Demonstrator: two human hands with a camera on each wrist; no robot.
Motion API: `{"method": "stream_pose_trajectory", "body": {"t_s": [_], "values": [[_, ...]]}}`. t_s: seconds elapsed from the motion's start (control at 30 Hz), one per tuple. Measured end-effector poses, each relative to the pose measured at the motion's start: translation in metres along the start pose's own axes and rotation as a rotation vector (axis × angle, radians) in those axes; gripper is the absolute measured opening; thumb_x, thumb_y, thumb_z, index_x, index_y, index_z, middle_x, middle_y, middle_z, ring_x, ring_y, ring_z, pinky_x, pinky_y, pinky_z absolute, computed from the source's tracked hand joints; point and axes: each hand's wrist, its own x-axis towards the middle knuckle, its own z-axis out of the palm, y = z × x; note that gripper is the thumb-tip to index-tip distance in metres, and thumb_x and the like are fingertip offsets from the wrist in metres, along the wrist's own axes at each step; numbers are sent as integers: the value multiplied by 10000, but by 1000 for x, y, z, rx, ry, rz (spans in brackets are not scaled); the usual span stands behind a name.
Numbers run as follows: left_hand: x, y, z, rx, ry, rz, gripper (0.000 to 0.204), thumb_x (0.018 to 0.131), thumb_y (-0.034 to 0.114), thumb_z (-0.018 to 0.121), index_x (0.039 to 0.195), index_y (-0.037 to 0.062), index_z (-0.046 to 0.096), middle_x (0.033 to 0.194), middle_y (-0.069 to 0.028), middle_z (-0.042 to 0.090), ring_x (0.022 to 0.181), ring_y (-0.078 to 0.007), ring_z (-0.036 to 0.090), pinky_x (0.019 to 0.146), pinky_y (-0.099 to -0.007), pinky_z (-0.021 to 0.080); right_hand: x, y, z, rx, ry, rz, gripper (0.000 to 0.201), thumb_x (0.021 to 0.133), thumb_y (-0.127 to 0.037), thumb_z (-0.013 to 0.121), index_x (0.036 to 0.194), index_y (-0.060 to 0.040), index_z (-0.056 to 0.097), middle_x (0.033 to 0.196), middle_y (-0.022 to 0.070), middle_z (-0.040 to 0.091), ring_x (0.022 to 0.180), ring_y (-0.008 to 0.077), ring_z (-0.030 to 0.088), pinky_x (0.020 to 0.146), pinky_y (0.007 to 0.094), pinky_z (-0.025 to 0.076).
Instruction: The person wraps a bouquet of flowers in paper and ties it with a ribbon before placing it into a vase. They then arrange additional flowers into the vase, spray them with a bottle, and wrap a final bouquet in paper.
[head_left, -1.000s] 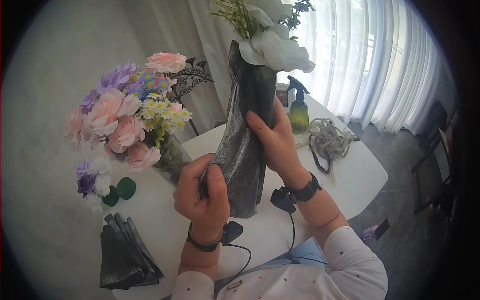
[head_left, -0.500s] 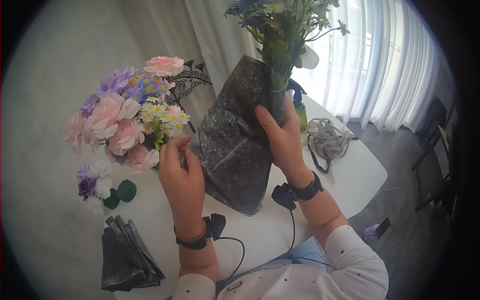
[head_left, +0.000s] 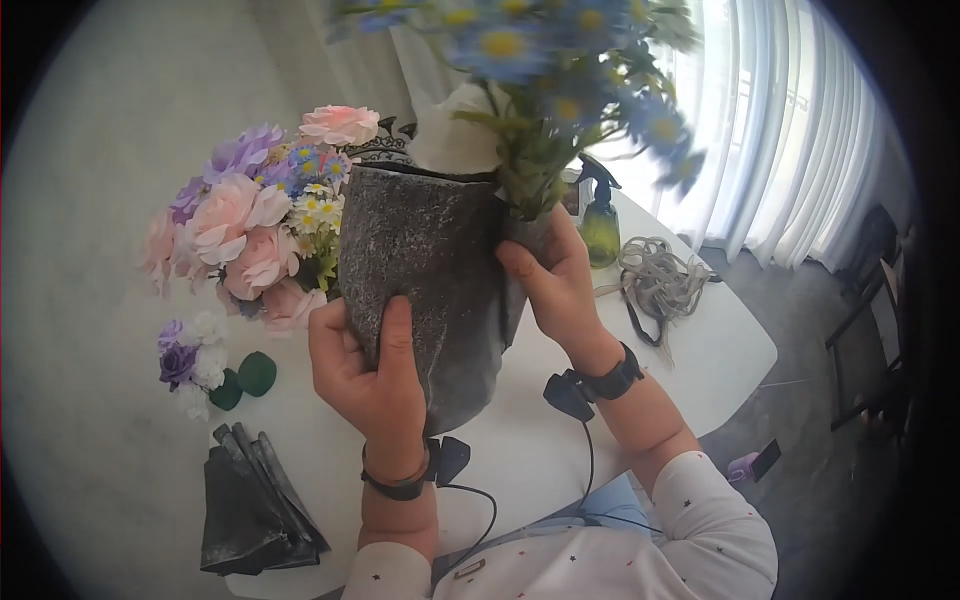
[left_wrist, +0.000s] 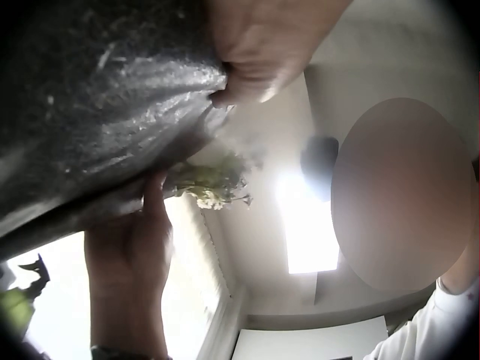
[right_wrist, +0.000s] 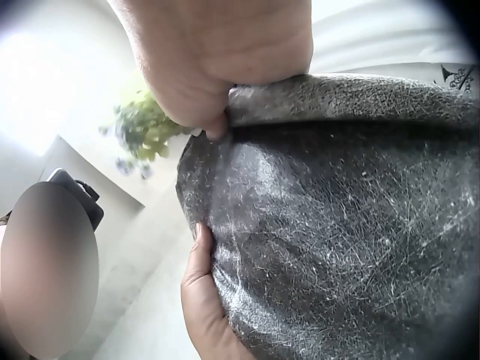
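A bouquet of blue and white daisy-like flowers (head_left: 560, 100) stands up from dark grey wrapping paper (head_left: 430, 250), and its blooms are blurred. White petals (head_left: 455, 130) show behind the paper's top edge. My right hand (head_left: 560, 290) grips the wrapped stems just below the leaves, thumb across the front. With its thumb on the front face, my left hand (head_left: 372, 370) pinches the paper's left edge; the fingers behind are partly hidden. The right wrist view shows the paper's crackled silver-grey surface (right_wrist: 345, 240) close up, with the left hand (right_wrist: 206, 307) at its lower edge.
A pink and purple bouquet (head_left: 240, 220) stands at left. Below it lie purple and white flowers (head_left: 190, 360) with green leaves, then folded dark sheets (head_left: 255, 510). On the right side of the white table (head_left: 700, 350) are a spray bottle (head_left: 600, 230) and tangled grey ribbon (head_left: 655, 275).
The bouquet has turned in the right hand, bringing the blue flowers forward and the paper's broad face round. The left hand let its fingers loosen, then pinched the paper's left edge again.
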Motion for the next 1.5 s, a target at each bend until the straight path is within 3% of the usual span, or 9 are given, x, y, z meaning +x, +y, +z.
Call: {"method": "stream_pose_trajectory", "body": {"t_s": [0.33,0.63,0.7,1.03,1.13,1.2,1.23,1.33,1.5], "values": [[-12,-4,-7,50,-78,-25,190,855,18,662,936,-2,492,860,-66,608,747,-59,538,666,-183,438,0,2,2,-84,128,49,404,892,-184,646,1188,16,455,1060,59,571,990,105,508,882,262,402],[-10,-4,-7,62,178,121,146,854,43,640,907,24,505,826,-59,632,712,-52,561,687,-180,435,9,10,-14,-105,109,67,416,911,-250,625,1159,38,457,1019,86,570,951,134,511,872,283,406],[-12,-4,-7,44,168,129,150,852,48,641,909,24,504,847,-69,637,727,-72,575,711,-204,457,8,12,-5,-339,256,-129,432,920,-295,609,1151,36,455,1001,98,569,937,152,512,866,290,406],[-14,6,-12,-24,229,197,166,812,22,640,906,27,503,912,-103,643,788,-125,596,749,-263,489,14,0,-31,-478,140,-114,383,884,-161,627,1172,22,454,991,112,582,955,170,533,865,289,409],[-6,13,-16,-10,303,186,216,837,119,627,988,5,522,995,-137,625,828,-176,611,756,-272,493,20,6,-45,-616,236,-217,324,898,-116,592,1172,1,465,923,88,567,812,134,560,728,255,453],[4,23,-17,98,562,273,365,862,226,591,1118,-21,508,1095,-178,582,903,-233,615,767,-284,500,23,0,-50,-123,393,171,233,923,-94,546,1134,-21,478,776,38,521,590,69,499,487,209,389],[5,27,-21,201,578,229,475,872,288,566,1205,-36,469,1168,-217,534,969,-273,605,757,-312,515,24,-3,-53,9,368,156,141,948,-109,510,1074,-50,483,660,-16,435,452,19,341,361,196,218],[12,31,-29,62,556,177,472,871,260,573,1217,-40,457,1151,-212,550,951,-267,613,737,-331,527,27,-17,-62,211,391,216,119,969,-171,504,997,-58,479,608,-55,325,443,27,266,365,205,174],[7,31,-28,62,414,46,441,874,186,565,1233,-45,454,1101,-170,581,912,-229,617,733,-328,526,25,-43,-56,121,459,95,93,963,-151,513,971,-61,490,626,-54,322,458,23,263,377,199,160]]}}
